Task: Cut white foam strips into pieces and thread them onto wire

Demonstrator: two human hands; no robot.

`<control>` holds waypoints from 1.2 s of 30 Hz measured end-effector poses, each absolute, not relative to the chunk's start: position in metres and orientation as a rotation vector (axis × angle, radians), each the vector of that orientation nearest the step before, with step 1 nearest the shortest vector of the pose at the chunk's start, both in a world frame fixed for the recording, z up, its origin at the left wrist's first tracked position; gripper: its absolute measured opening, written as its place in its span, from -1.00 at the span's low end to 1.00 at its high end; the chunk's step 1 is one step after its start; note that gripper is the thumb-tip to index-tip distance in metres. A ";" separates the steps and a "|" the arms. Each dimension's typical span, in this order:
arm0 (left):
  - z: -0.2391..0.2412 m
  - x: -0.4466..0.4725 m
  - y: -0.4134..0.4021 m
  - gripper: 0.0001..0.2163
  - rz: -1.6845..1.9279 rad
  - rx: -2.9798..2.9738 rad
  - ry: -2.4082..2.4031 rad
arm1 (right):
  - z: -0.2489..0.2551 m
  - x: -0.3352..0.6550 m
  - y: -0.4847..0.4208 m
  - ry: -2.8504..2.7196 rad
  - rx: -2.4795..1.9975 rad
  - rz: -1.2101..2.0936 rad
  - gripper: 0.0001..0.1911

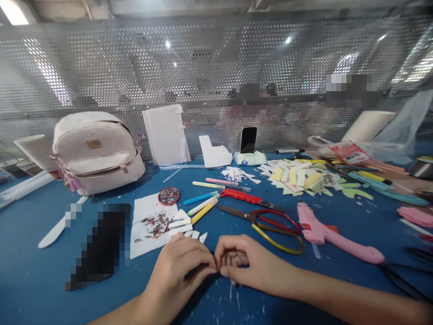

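Observation:
My left hand [181, 266] and my right hand [248, 264] meet at the near edge of the blue table [40, 271]. Their fingertips are pinched together on something small that I cannot make out. Just beyond the left hand lie small white cut pieces [196, 234] and a white paper sheet [150, 225] strewn with coloured glitter. Red and yellow handled scissors [270, 223] lie just past the right hand.
A pink glue gun [333, 234] lies at right. A red-handled knife [248, 198], coloured sticks [203, 203], a round glitter dish [169, 196], foam scraps [301, 178], a phone [248, 140] and a beige backpack [96, 151] sit farther back before a perforated metal screen [203, 67].

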State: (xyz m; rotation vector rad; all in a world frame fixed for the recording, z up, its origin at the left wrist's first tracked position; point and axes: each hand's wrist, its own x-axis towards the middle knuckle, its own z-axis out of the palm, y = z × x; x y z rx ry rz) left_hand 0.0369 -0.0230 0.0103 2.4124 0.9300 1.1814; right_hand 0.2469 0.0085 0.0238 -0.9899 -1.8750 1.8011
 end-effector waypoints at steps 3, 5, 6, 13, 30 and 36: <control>0.008 0.036 -0.024 -0.89 1.160 2.350 0.910 | 0.026 0.247 0.008 -1.896 -0.972 1.799 -0.92; 0.007 0.036 -0.024 -0.88 1.138 2.267 0.887 | 0.027 0.247 0.008 -1.934 -0.968 1.773 -0.92; 0.006 0.036 -0.024 -0.88 1.131 2.231 0.882 | 0.028 0.247 0.008 -1.955 -0.969 1.755 -0.92; 0.003 0.035 -0.023 -0.85 1.107 2.145 0.926 | 0.031 0.251 0.008 -2.070 -0.900 1.724 -0.94; 0.007 0.035 -0.025 -0.88 1.193 2.177 0.849 | 0.029 0.251 0.002 -2.110 -0.868 1.639 -0.86; 0.010 0.036 -0.027 -0.87 1.215 2.206 0.788 | 0.021 0.249 0.005 -1.970 -0.928 1.748 -0.69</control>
